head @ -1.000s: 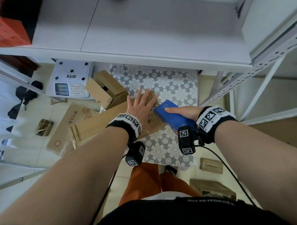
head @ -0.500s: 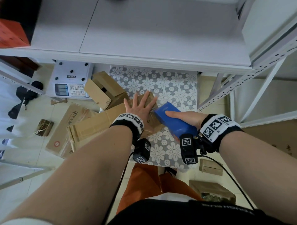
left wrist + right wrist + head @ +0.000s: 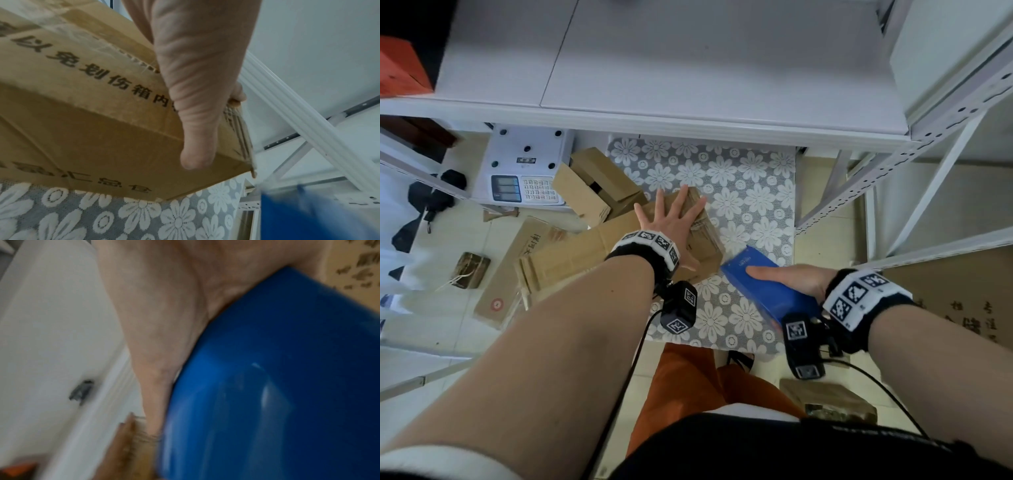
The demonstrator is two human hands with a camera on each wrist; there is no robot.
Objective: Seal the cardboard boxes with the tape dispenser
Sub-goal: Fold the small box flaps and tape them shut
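Two hands – right hand (image 3: 796, 279) blurred, tape hidden.

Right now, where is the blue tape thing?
In the head view the blue tape dispenser is on the right, gripped by the right hand above the flowered mat, just right of the cardboard box.

Grey cloth with white daisy print (image 3: 739, 192) covers the worktop. Left of it on the tiled floor (image 3: 462, 329) there's a white digital scale with a keypad (image 3: 524, 168). White metal shelving (image 3: 688, 68) hangs overhead, with an orange-red box (image 3: 400, 68) on its left end. A small brown bundle tied with string (image 3: 470, 270) lies on the floor too. Orange trousers (image 3: 688, 383) at the bottom.
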